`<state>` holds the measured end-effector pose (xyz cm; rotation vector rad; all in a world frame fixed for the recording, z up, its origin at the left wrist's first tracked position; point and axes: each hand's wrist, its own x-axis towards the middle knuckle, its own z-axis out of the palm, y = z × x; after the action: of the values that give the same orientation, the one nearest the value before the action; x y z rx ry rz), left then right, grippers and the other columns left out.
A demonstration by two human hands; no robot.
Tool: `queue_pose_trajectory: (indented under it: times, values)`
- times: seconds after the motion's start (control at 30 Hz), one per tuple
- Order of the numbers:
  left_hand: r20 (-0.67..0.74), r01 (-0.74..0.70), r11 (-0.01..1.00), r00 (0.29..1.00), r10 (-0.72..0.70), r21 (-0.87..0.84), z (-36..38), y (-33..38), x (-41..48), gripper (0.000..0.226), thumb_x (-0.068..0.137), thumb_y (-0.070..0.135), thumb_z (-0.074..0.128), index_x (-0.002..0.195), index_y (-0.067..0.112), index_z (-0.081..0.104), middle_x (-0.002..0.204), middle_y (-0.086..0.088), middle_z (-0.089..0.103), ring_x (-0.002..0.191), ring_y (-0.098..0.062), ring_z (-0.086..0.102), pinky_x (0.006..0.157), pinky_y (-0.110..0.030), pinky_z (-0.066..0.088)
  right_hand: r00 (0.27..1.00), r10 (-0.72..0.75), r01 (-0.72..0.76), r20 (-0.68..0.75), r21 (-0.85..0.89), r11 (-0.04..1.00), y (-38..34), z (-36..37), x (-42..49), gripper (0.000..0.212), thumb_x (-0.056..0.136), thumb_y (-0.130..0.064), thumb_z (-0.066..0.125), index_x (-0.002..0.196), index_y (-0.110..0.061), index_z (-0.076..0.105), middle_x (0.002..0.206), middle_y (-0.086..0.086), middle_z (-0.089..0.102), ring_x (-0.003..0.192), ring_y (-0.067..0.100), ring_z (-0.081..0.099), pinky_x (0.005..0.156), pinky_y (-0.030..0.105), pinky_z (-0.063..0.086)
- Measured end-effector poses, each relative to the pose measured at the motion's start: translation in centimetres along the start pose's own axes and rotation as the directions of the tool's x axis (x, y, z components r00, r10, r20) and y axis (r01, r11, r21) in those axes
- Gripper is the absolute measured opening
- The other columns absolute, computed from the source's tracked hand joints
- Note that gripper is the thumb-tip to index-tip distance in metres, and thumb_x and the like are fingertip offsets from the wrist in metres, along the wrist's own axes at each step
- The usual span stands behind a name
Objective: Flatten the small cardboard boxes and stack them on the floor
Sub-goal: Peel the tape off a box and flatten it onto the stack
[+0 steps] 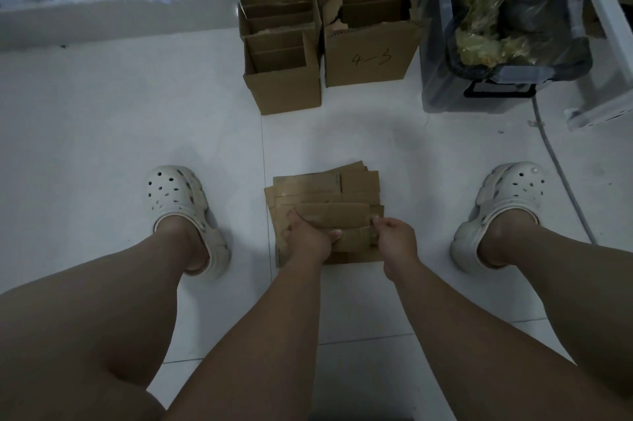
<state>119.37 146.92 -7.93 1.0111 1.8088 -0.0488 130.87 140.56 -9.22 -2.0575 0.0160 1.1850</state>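
A pile of flattened brown cardboard boxes point(325, 187) lies on the white tiled floor between my feet. On top of it I hold a small flattened box point(334, 215). My left hand point(308, 237) grips its left end, thumb on top and fingers curled underneath. My right hand point(394, 232) pinches its right end. Farther back stands a group of small open cardboard boxes point(282, 54), upright and nested close together. Beside them to the right is a larger open box marked "4-3" point(371, 50).
A clear plastic bin point(479, 98) with dark bags and crumpled plastic inside stands at the right, next to a white frame point(603, 26). A grey cable point(561, 174) runs along the floor past my right foot. The wall skirting point(102, 23) borders the floor at the back.
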Motion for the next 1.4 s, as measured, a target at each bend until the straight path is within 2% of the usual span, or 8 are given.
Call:
queue_pose_trajectory:
  times: [0.23, 0.37, 0.43, 0.5, 0.57, 0.83, 1.0, 1.4]
  values:
    - [0.155, 0.062, 0.992, 0.987, -0.045, -0.107, 0.6, 0.7, -0.5, 0.119, 0.067, 0.057, 0.076, 0.148, 0.020, -0.003, 0.150, -0.014, 0.020, 0.135, -0.035, 0.028, 0.107, -0.051, 0.035, 0.981, -0.146, 0.122, -0.128, -0.178, 0.976, -1.0, 0.3, 0.3, 0.016, 0.099, -0.016, 0.045, 0.090, -0.013, 0.057, 0.094, 0.004, 0.058, 0.082, 0.018, 0.052, 0.071, 0.029, 0.039]
    - [-0.132, -0.098, 0.987, 0.985, 0.114, 0.124, 1.2, 1.4, -1.4, 0.109, 0.072, 0.054, 0.072, 0.148, 0.017, 0.004, 0.152, -0.014, 0.015, 0.138, -0.033, 0.020, 0.109, -0.048, 0.027, 0.987, -0.134, 0.124, -0.085, -0.113, 0.986, -2.0, 0.3, 0.2, 0.016, 0.096, -0.015, 0.050, 0.086, -0.014, 0.062, 0.100, 0.007, 0.063, 0.091, 0.023, 0.057, 0.076, 0.034, 0.048]
    - [-0.264, -0.353, 0.873, 0.854, 0.448, 0.337, 1.8, 1.0, -1.9, 0.088, 0.081, 0.034, 0.070, 0.148, 0.017, 0.015, 0.151, -0.015, 0.020, 0.137, -0.033, 0.023, 0.110, -0.046, 0.026, 0.995, -0.087, 0.084, -0.051, -0.066, 0.994, -2.1, 0.6, 0.1, 0.015, 0.094, -0.012, 0.052, 0.086, -0.012, 0.065, 0.095, 0.009, 0.066, 0.091, 0.027, 0.061, 0.083, 0.043, 0.055]
    - [-0.139, -0.574, 0.632, 0.674, 0.726, 0.520, 2.7, 0.2, -2.3, 0.058, 0.087, 0.013, 0.059, 0.141, 0.013, 0.039, 0.144, -0.018, 0.036, 0.130, -0.036, 0.036, 0.107, -0.045, 0.032, 0.998, -0.052, 0.050, -0.039, -0.040, 0.998, -2.3, 0.6, 0.0, 0.017, 0.092, -0.012, 0.054, 0.079, -0.011, 0.064, 0.089, 0.012, 0.067, 0.089, 0.033, 0.064, 0.083, 0.049, 0.056]
    - [0.043, -0.692, 0.485, 0.596, 0.802, 0.535, 3.6, -1.1, -2.4, 0.044, 0.090, 0.006, 0.051, 0.134, 0.010, 0.051, 0.144, -0.016, 0.042, 0.132, -0.036, 0.037, 0.108, -0.043, 0.032, 0.999, -0.033, 0.032, -0.024, -0.013, 0.999, -2.5, 0.5, 0.2, 0.018, 0.091, -0.012, 0.057, 0.074, -0.013, 0.064, 0.089, 0.014, 0.068, 0.090, 0.035, 0.066, 0.082, 0.051, 0.056]
    - [0.203, -0.689, 0.482, 0.664, 0.720, 0.541, 4.0, -3.6, -1.7, 0.067, 0.092, 0.003, 0.039, 0.151, 0.025, 0.015, 0.160, 0.000, 0.006, 0.147, -0.022, -0.001, 0.116, -0.038, 0.014, 0.998, 0.033, -0.036, 0.059, 0.055, 0.998, -1.8, 0.2, 0.0, 0.023, 0.091, -0.004, 0.055, 0.069, -0.010, 0.060, 0.085, 0.015, 0.065, 0.087, 0.031, 0.063, 0.088, 0.045, 0.055]
    - [0.248, -0.670, 0.492, 0.699, 0.671, 0.556, 3.8, -2.4, -1.2, 0.072, 0.091, 0.004, 0.042, 0.151, 0.028, 0.011, 0.160, 0.005, 0.002, 0.146, -0.018, -0.002, 0.115, -0.035, 0.019, 0.993, 0.069, -0.090, 0.094, 0.245, 0.965, -1.8, -0.2, -0.1, 0.017, 0.094, -0.001, 0.050, 0.080, -0.006, 0.058, 0.092, 0.012, 0.062, 0.091, 0.024, 0.061, 0.090, 0.035, 0.053]
    - [0.278, -0.624, 0.402, 0.713, 0.643, 0.671, 3.4, -2.2, -1.5, 0.071, 0.093, 0.019, 0.044, 0.150, 0.036, 0.006, 0.160, 0.006, -0.003, 0.146, -0.018, -0.003, 0.116, -0.040, 0.008, 0.984, -0.132, 0.113, -0.121, -0.154, 0.981, -1.6, 0.6, -1.2, 0.014, 0.091, -0.022, 0.060, 0.084, -0.015, 0.069, 0.085, 0.002, 0.068, 0.077, 0.016, 0.059, 0.064, 0.023, 0.042]
